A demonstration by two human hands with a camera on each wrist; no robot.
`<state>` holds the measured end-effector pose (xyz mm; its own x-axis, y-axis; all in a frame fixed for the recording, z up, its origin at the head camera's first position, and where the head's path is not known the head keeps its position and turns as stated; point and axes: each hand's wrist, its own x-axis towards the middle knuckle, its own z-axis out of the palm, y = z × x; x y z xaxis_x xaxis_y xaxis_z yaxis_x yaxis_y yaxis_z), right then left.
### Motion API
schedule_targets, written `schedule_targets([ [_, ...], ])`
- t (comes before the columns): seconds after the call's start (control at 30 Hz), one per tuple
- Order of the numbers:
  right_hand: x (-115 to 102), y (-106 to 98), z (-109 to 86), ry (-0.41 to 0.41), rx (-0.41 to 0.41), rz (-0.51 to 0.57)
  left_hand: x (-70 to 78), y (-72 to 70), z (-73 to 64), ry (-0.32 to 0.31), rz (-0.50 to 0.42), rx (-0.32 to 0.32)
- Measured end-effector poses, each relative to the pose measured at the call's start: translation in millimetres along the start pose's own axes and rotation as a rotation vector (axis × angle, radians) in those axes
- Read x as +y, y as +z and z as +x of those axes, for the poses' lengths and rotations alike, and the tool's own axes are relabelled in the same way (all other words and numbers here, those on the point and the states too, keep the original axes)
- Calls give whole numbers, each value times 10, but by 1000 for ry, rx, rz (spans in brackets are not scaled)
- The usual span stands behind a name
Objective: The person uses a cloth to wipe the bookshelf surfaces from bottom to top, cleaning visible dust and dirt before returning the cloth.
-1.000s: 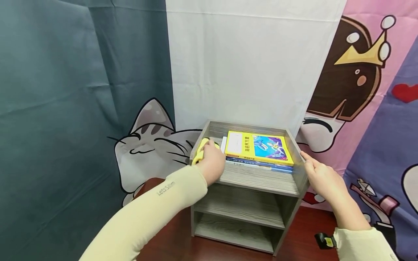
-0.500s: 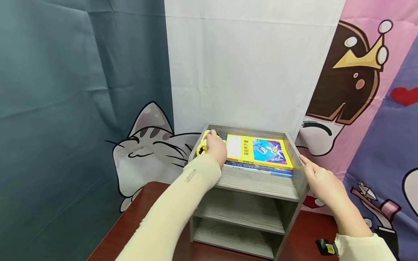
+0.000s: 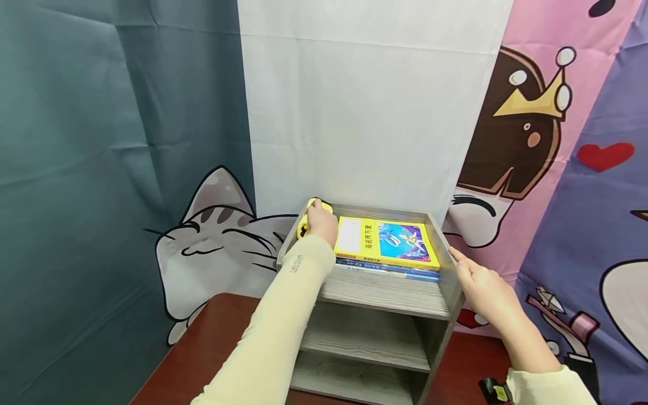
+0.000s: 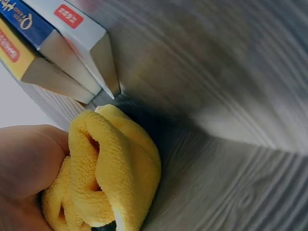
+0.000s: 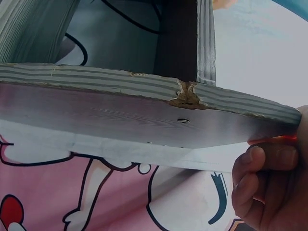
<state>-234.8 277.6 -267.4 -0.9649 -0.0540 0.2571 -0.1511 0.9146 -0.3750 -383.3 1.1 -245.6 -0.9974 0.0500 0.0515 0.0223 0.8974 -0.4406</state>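
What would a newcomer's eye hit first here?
Probably the bright yellow book, topping a stack on the gray shelf unit's top tier. Next, the fuzzy yellow item in the left hand, by the unit's left side, with the right hand on its right side panel. Behind, the smiling cartoon cat shows left of the unit.

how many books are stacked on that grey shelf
3: a yellow paperback book on top, a blue-spined book in the middle, a white-spined book at the bottom. Others may be hidden.
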Motion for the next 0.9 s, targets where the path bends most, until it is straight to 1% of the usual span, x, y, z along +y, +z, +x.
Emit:
schedule_targets([
  [0.13,-22,6,0,1,5,-4,3,68,18,4,-8,-2],
  [0.23,-25,-7,0,2,10,-7,20,84,14,20,-41,-30],
  [0.37,-23,-5,-1,9,2,-4,41,62,-59,28,-113,-98],
  [0.47,-16,0,5,11,-3,2,36,11,-119,32,-156,-116],
  [0.57,-2,0,9,5,8,2,21,-31,-103,29,-210,-135],
  [0.6,2,0,10,0,14,4,14,-35,-84,19,-245,-135],
  [0.67,7,2,9,-5,24,5,-1,-34,-46,8,-299,-128],
  [0.73,8,6,5,-9,27,9,-21,-17,-22,3,-366,-103],
  [0.8,8,10,1,-12,29,13,-45,0,-15,-2,-445,-48],
  [0.9,-5,27,0,-15,32,16,-107,8,-44,-1,-556,32],
])
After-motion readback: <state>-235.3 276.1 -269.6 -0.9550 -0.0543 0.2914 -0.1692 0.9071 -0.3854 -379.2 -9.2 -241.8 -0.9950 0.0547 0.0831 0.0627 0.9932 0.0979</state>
